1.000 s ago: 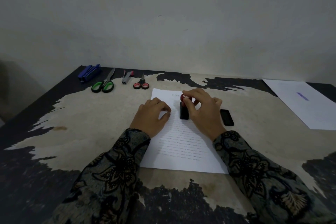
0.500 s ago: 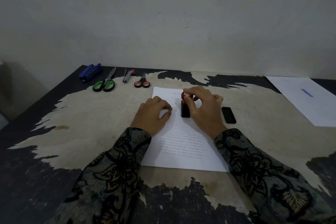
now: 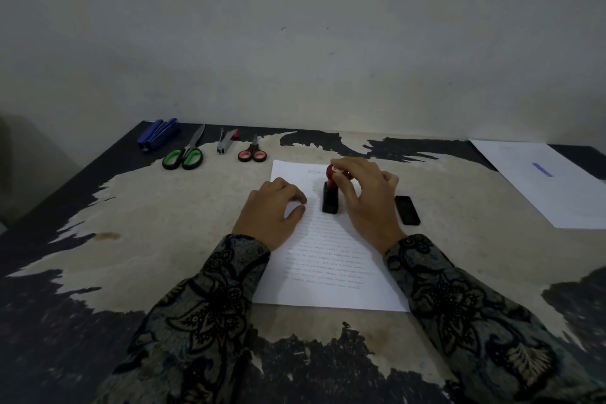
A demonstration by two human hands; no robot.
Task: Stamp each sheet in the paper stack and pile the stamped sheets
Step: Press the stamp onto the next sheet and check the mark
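As the black rectangular stamp with its red round knob (image 3: 330,196) stands upright on the upper part of the white printed sheet of paper (image 3: 331,259), the risk is a smeared or doubled mark: a tilt or twist of the knob, or a lift that drags sideways, would likely blur the print. The sheet could also creep if the holding hand eases off, and it may cling to the stamp face when raised. The right hand (image 3: 367,203) curls over the stamp, thumb and fingertips pinching the red knob from above. The left hand (image 3: 272,211) lies on the sheet's left edge, fingers bent, tips pressing the paper to the worn, peeling tabletop (image 3: 157,233). A small black ink pad (image 3: 407,210) sits just right of the sheet; one white stamped sheet with a blue mark (image 3: 544,184) lies well apart, far right.
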